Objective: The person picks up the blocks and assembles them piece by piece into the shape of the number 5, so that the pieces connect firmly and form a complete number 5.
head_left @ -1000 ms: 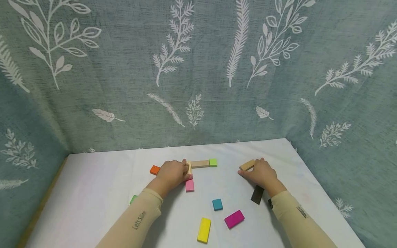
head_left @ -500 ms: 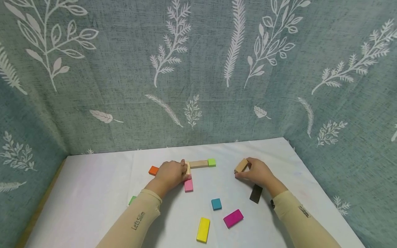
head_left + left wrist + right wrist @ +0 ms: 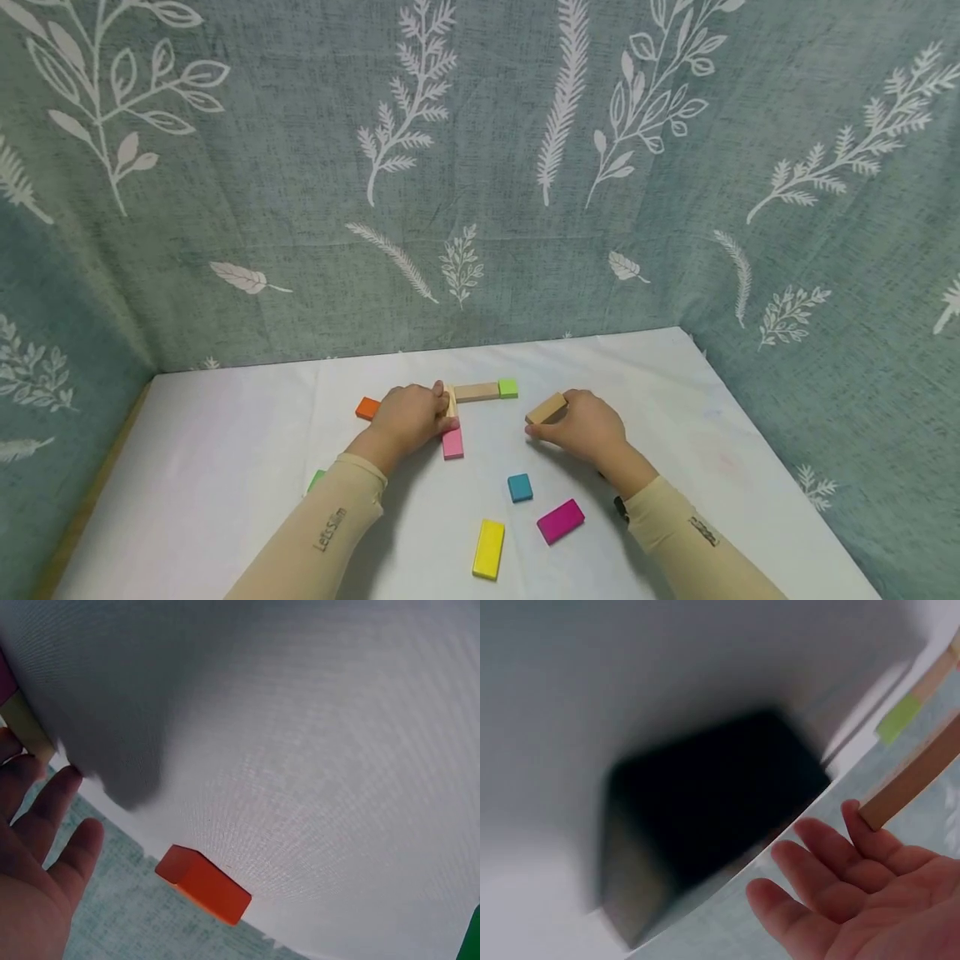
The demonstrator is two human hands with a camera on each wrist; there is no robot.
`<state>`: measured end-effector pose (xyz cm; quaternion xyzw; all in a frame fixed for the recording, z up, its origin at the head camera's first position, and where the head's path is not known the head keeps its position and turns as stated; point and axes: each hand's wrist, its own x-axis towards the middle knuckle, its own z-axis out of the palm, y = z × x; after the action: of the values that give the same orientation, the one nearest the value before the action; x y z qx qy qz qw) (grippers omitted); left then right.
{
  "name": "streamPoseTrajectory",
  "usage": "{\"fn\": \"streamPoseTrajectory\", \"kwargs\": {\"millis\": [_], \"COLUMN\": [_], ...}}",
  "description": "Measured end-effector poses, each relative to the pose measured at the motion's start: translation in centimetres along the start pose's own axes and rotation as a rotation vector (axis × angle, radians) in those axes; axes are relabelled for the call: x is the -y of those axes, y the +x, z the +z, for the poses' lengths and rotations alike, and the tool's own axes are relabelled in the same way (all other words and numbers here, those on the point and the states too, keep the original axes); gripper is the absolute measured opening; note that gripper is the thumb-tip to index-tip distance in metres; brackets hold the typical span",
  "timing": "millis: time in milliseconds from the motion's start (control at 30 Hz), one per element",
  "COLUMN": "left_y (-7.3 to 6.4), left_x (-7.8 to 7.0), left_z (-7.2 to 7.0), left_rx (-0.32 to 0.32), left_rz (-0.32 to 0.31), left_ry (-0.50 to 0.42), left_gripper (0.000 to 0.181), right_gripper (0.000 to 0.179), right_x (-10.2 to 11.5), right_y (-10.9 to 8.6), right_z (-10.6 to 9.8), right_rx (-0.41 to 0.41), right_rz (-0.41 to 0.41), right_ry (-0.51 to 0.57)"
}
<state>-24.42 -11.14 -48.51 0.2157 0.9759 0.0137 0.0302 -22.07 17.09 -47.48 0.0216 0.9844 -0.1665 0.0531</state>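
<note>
My left hand [image 3: 408, 419] holds a pale wooden block [image 3: 452, 400] between thumb and fingers; the hand covers part of it. A pink block [image 3: 453, 444] adjoins its near end. From its far end a longer wooden block [image 3: 477, 392] runs right to a light green block [image 3: 508, 388], forming a corner. My right hand [image 3: 592, 425] pinches another wooden block [image 3: 546, 408] at a slant, to the right of this row. In the right wrist view that wooden block [image 3: 915, 774] sits between thumb and finger, with the other fingers loosely spread.
Nearer me lie a blue block [image 3: 520, 487], a magenta block [image 3: 560, 522] and a yellow block [image 3: 488, 550]. An orange block [image 3: 367, 408] and a partly hidden green block [image 3: 316, 479] are left. A black block [image 3: 712, 802] lies under my right forearm. A patterned curtain [image 3: 322, 308] backs the table.
My right hand has lifted the wooden block and carried it left toward the row, its forearm now covering the black block. My left hand keeps its place at the pale wooden block.
</note>
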Motion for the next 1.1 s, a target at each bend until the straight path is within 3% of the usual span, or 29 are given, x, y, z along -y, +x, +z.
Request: {"fn": "streamPoseTrajectory", "kwargs": {"millis": [633,1100], "left_y": [0.2,-0.1], "left_x": [0.0,0.0], "left_z": [-0.1,-0.2], "left_rx": [0.000,-0.011], "left_rz": [-0.010,-0.015], "left_ry": [0.001,-0.005], "left_gripper": [0.055,0.055], "right_gripper": [0.090,0.078], "right_x": [5.4,7.2], "right_y": [-1.8,-3.2], "right_z": [2.8,3.7], "right_rx": [0.017,0.030], "right_rz": [-0.077,-0.169], "right_ry": [-0.200,-0.396]}}
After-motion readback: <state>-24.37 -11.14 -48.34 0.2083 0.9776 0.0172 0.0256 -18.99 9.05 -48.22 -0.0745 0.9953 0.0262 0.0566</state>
